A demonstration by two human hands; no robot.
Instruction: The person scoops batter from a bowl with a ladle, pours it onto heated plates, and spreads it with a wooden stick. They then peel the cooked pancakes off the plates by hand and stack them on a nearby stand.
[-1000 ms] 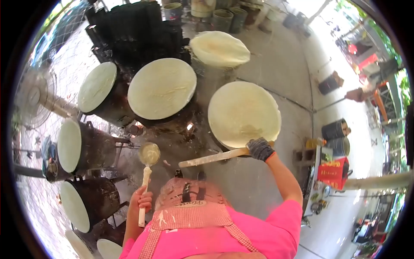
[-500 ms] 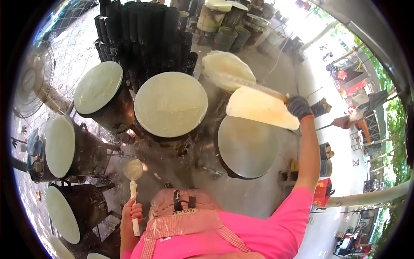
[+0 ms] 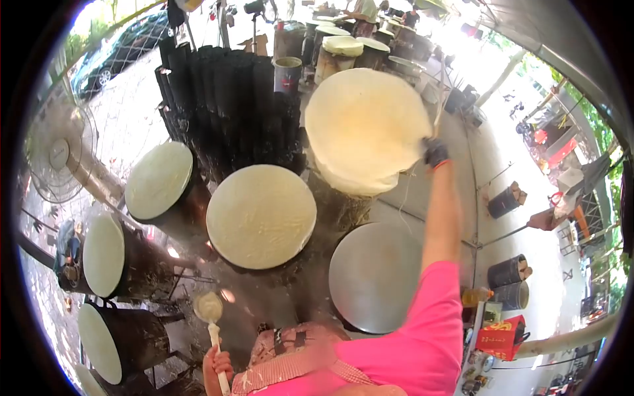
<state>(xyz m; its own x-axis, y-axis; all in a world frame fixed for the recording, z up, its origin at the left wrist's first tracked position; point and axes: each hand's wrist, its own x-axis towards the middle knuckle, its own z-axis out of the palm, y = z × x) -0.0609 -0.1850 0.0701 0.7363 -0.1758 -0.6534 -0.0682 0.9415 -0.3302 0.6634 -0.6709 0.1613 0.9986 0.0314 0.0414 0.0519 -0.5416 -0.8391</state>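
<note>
My left hand [image 3: 216, 363] is closed round the pale handle of a ladle [image 3: 209, 307], whose bowl is coated with creamy batter. My right hand [image 3: 436, 153], in a dark glove with an orange cuff, is at the right edge of a large thin pancake [image 3: 366, 122]. A long wooden stick [image 3: 441, 99] rises from the same hand; the fingers are blurred. The pancake lies spread over a pile of pancakes [image 3: 360, 182], mostly hidden beneath it. In front of me is a bare round griddle [image 3: 373, 277]. Left of it, a second griddle carries a layer of pale batter [image 3: 261, 216].
More batter-covered griddles [image 3: 158, 179] on dark drum stoves curve round my left side. Behind them stand stacked black cylinders [image 3: 224, 99] and a fan [image 3: 59, 153]. A red bag [image 3: 500, 338] and buckets [image 3: 507, 272] are to the right. Another person [image 3: 365, 10] is far back.
My right hand has moved away from me and lowered the pancake, folded before, flat onto the pile. My view has tilted up. The left hand still holds the ladle.
</note>
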